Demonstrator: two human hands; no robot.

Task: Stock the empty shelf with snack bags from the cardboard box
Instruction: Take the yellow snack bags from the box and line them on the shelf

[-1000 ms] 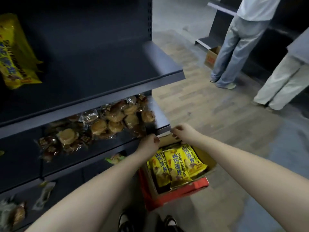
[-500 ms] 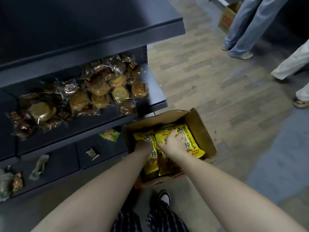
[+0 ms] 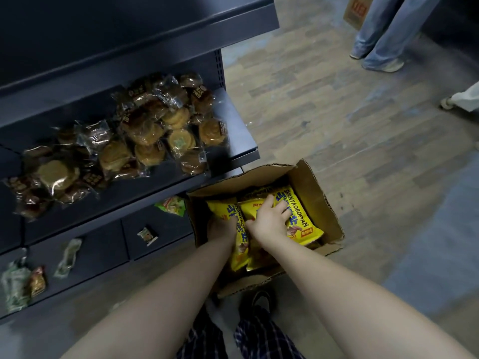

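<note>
Wood-plank flooring (image 3: 324, 120) with bluish worn patches, shop aisle, dim light. Dark metal shelving unit (image 3: 241, 149) along the left side: top shelf (image 3: 129, 29) bare where visible; middle shelf loaded with clear-wrapped round pastries (image 3: 145, 136) in a loose heap, reaching almost to its right end; lower shelf carrying a few scattered items, namely a green packet (image 3: 172, 205) just beside the box, a small wrapped square (image 3: 147, 235), a pale crumpled wrapper (image 3: 68, 256) and a cluster of green and red packets (image 3: 20, 285) at far left. Open cardboard box (image 3: 315, 193) on the floor against the foot of the shelving, flaps up, holding yellow snack bags (image 3: 302, 225) with blue lettering, lying flat and overlapping. Left hand (image 3: 221, 226) low inside the box at the near-left bag, fingers hidden beneath it; whether it has closed on the bag cannot be told. Right hand (image 3: 269, 220) on top of the middle bags, fingers spread and curled over them, pressing rather than clamped. Checked trousers (image 3: 259, 335) and a dark shoe (image 3: 259, 297) directly below the box. Background: blue-jeaned legs (image 3: 381, 29) at upper right, a second brown carton (image 3: 356, 11) beside them, a pale trouser leg (image 3: 464, 99) at the right edge.
</note>
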